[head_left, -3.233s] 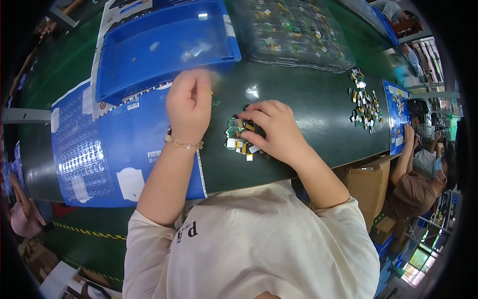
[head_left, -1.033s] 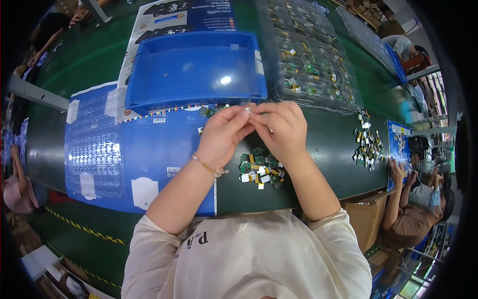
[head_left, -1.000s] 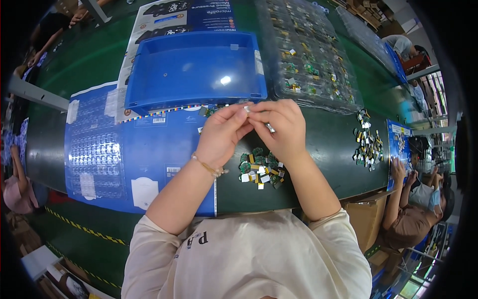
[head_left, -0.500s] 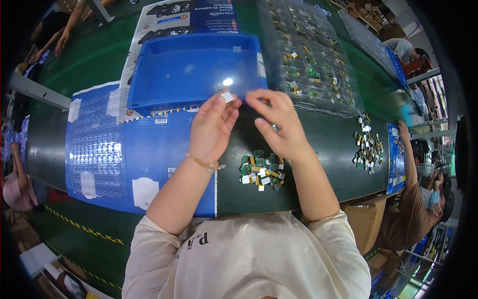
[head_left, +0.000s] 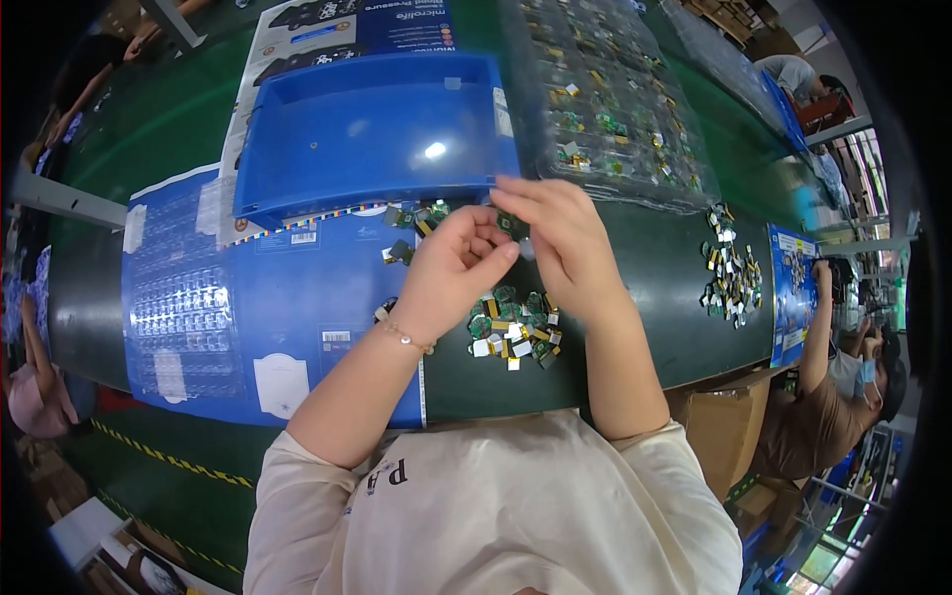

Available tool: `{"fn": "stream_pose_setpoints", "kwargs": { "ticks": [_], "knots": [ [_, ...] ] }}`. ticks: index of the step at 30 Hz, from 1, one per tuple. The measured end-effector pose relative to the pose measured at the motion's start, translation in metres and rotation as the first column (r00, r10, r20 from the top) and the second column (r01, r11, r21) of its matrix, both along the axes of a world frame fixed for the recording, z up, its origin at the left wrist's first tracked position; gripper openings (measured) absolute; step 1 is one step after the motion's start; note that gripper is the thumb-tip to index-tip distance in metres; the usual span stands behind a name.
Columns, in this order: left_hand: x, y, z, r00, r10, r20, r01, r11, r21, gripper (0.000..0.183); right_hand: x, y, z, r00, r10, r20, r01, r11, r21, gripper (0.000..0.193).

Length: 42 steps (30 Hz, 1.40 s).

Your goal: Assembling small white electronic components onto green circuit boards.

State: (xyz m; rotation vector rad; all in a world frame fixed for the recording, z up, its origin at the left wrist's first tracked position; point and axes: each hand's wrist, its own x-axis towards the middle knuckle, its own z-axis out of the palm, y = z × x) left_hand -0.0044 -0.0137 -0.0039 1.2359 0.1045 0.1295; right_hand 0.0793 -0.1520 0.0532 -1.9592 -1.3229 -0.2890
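Note:
My left hand [head_left: 458, 260] and my right hand [head_left: 567, 246] meet just below the front edge of the blue tray [head_left: 367, 203]. Between their fingertips sits a small green circuit board [head_left: 511, 226], partly covered by the fingers. Both hands are closed round it; a pale rounded bit shows beneath, too small to make out. Below the hands, a heap of small boards with white and gold parts [head_left: 514, 332] lies on the dark table. More such boards [head_left: 402, 248] lie left of my left hand, along the tray's edge, and a few show beside my left wrist.
Stacked clear trays filled with boards [head_left: 620, 119] stand at the back right. Another heap of boards [head_left: 732, 268] lies at the right, near a co-worker's arm [head_left: 819, 322]. An empty-looking clear blister tray [head_left: 183, 307] rests on blue printed card at the left.
My left hand has turned and moved right and down to meet my right hand. The white square in its fingers no longer shows; a green board does. Boards left of the hand have come into view.

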Motion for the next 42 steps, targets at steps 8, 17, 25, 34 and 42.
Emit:
{"fn": "stream_pose_setpoints", "kwargs": {
  "ticks": [8, 17, 25, 34, 42],
  "knots": [
    [-0.004, -0.009, -0.002, 0.995, -0.094, 0.045, 0.095, 0.995, -0.034, 0.035, -0.013, -0.026, -0.017, 0.974, -0.121, -0.192, 0.126, 0.992, 0.019, 0.034],
    [-0.001, 0.010, 0.005, 0.915, -0.374, -0.152, 0.315, 0.896, -0.312, 0.024, -0.015, -0.034, -0.036, 0.922, -0.050, -0.384, 0.067, 0.997, 0.031, 0.035],
    [0.003, 0.010, 0.007, 0.904, -0.387, -0.179, 0.326, 0.898, -0.296, 0.024, -0.011, -0.035, -0.046, 0.809, -0.177, -0.561, 0.243, 0.969, 0.044, 0.021],
    [0.001, 0.001, 0.000, 0.942, -0.194, -0.274, 0.120, 0.957, -0.263, 0.025, -0.015, -0.028, -0.044, 0.660, -0.025, -0.751, 0.226, 0.960, 0.167, 0.022],
    [0.003, 0.000, 0.000, 0.965, -0.182, -0.187, 0.149, 0.973, -0.178, 0.026, -0.011, -0.036, -0.045, 0.439, -0.089, -0.894, 0.300, 0.953, 0.052, 0.009]
  ]
}}
